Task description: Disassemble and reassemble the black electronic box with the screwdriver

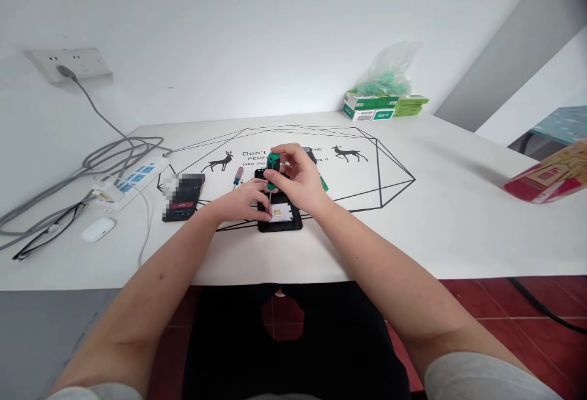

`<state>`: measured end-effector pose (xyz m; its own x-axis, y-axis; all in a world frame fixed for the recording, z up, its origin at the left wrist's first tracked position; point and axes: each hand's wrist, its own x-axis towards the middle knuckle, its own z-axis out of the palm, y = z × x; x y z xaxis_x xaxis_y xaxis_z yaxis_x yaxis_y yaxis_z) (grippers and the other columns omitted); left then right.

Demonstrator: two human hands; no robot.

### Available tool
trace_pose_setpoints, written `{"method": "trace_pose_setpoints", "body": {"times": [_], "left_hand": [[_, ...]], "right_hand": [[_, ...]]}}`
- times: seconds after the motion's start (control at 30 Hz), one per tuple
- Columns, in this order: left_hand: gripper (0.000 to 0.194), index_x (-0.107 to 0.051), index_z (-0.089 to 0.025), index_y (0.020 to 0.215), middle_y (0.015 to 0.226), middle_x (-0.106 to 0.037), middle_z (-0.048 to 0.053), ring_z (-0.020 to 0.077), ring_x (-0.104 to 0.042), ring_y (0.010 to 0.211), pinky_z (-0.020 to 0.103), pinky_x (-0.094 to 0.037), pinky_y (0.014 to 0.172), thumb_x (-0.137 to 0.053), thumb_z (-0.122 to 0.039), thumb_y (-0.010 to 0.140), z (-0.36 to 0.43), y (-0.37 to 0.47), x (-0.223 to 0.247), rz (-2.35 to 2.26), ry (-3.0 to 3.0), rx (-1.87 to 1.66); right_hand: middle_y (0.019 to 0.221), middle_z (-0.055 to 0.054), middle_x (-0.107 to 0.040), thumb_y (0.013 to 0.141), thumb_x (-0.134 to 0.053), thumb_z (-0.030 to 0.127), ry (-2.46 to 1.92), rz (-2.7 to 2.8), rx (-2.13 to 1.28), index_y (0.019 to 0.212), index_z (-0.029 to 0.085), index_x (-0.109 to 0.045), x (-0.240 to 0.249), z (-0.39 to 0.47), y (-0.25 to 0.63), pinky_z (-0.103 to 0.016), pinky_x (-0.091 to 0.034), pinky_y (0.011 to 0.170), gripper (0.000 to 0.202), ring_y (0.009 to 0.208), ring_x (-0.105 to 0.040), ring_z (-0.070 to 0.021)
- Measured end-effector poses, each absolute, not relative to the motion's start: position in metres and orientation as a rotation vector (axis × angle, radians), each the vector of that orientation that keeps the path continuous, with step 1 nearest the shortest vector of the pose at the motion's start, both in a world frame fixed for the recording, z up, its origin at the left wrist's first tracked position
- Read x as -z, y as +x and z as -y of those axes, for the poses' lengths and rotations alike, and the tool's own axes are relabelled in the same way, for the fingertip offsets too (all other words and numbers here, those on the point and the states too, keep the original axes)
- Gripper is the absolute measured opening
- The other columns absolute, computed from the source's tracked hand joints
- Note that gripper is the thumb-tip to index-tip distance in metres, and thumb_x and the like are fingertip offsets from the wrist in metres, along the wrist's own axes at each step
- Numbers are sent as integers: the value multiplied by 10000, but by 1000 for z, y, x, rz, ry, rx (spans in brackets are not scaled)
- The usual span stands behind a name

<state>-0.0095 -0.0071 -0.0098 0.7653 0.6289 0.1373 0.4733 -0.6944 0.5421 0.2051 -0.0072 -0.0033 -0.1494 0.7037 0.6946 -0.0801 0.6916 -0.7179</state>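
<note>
A black device casing (279, 227) lies on the white table, with a white board bearing a gold square (277, 213) in its near part. My right hand (298, 174) is closed around the green and black handle of a screwdriver (274, 162), held upright with its shaft pointing down into the casing. At the casing's left side, my left hand (247, 200) is closed, its fingertips beside the shaft and on the edge of the white board. The screwdriver's tip is hidden by these fingers. A smaller screwdriver (238, 175) lies just beyond my left hand.
To the left are a phone (183, 198), a power strip (137, 181) with coiled cables, glasses (50, 229) and a white earbud case (98, 229). Green boxes (371, 103) under a plastic bag (389, 73) stand at the back right. A red and yellow package (548, 174) sits far right.
</note>
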Motion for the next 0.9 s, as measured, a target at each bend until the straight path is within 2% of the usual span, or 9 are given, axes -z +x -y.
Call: {"method": "trace_pose_setpoints", "body": {"times": [0.13, 0.27, 0.43, 0.53, 0.63, 0.9], "left_hand": [[115, -865, -276, 858, 1198, -788, 83, 340, -619, 1379, 506, -499, 1217, -872, -366, 930, 7, -5, 14, -802, 2444, -448], [112, -843, -264, 843, 1142, -818, 74, 326, -608, 1408, 495, -472, 1238, -848, -312, 944, 7, -2, 17, -795, 2469, -419], [129, -806, -257, 819, 1270, -800, 76, 311, -599, 1417, 477, -480, 1228, -794, -290, 943, 4, -4, 18, -833, 2523, -416], [129, -770, -246, 832, 1337, -777, 88, 323, -608, 1392, 526, -464, 1231, -771, -312, 943, -2, -11, 17, -982, 2581, -508], [140, -746, -240, 854, 1274, -794, 91, 347, -613, 1352, 594, -441, 1213, -695, -291, 975, -11, -20, 16, -1221, 2654, -588], [161, -771, -234, 873, 1277, -786, 133, 389, -613, 1309, 608, -473, 1148, -658, -272, 982, -30, -35, 28, -1682, 2594, -566]], "right_hand": [[1216, -62, -657, 891, -815, 357, -543, 1610, -734, 1227, 306, -681, 3, 8, 206, -377, -630, 771, 365, 1037, -652, -219], [1219, -60, -657, 888, -819, 387, -575, 1610, -725, 1225, 309, -690, 3, 9, 206, -379, -635, 768, 369, 1032, -650, -220], [1221, -64, -659, 883, -804, 360, -599, 1552, -699, 1203, 302, -677, 2, 7, 208, -379, -627, 780, 349, 1039, -633, -221], [1196, -66, -659, 875, -796, 348, -668, 1498, -662, 1186, 298, -650, 2, 2, 209, -380, -619, 788, 347, 1056, -625, -229], [1198, -62, -669, 866, -790, 353, -720, 1448, -651, 1153, 294, -644, 3, -4, 212, -372, -606, 786, 328, 1056, -625, -226], [1122, -50, -721, 815, -747, 322, -833, 1507, -609, 1130, 263, -670, -2, -8, 219, -369, -558, 748, 329, 954, -647, -210]]}}
